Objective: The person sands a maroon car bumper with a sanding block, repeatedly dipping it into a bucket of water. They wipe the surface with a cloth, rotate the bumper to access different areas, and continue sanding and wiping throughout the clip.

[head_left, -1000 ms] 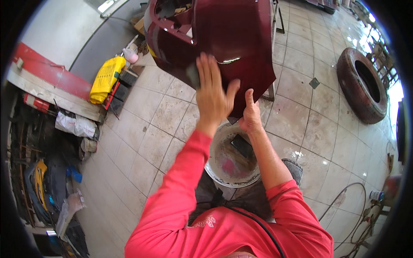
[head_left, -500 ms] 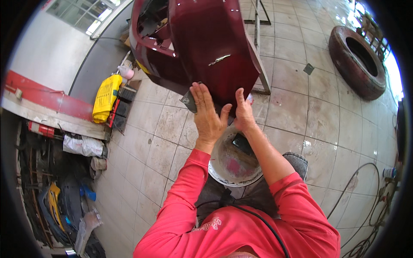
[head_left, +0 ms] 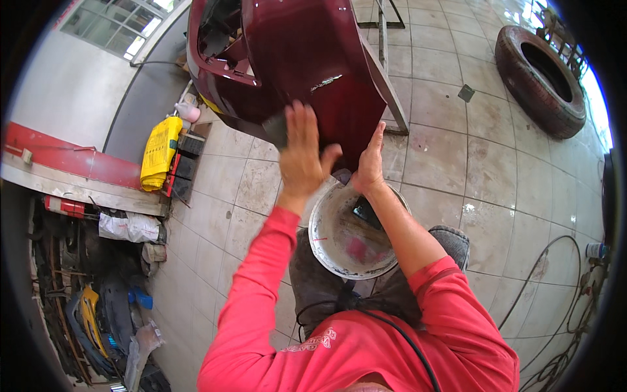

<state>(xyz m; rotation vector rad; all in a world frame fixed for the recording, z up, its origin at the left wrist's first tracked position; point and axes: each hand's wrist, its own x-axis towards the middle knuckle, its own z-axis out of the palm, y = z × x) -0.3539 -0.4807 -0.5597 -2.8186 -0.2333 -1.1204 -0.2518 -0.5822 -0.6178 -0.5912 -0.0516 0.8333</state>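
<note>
A dark red car bumper point(head_left: 287, 59) reaches toward me, with a bright scuff mark across its upper face. My left hand point(head_left: 302, 150), slightly blurred, lies with straight fingers on the near part of the bumper. Under its fingers it holds a dark grey sheet of sandpaper point(head_left: 275, 130), one edge showing beside them. My right hand point(head_left: 371, 163) grips the bumper's right edge near its tip, some of its fingers hidden. Directly below the tip, between my legs, stands a round white basin point(head_left: 315, 242) with a dark block point(head_left: 367, 213) inside.
A metal stand point(head_left: 397, 108) is beside the bumper on the right. A tire point(head_left: 506, 72) and a small dark square sheet point(head_left: 466, 93) lie on the tiled floor. A yellow bundle point(head_left: 160, 153) sits at left, above piled parts point(head_left: 98, 320). Hoses point(head_left: 555, 346) coil at lower right.
My left hand has slid up and left over the bumper with the sandpaper. My right hand has shifted slightly up along the edge. The whole view has moved a little.
</note>
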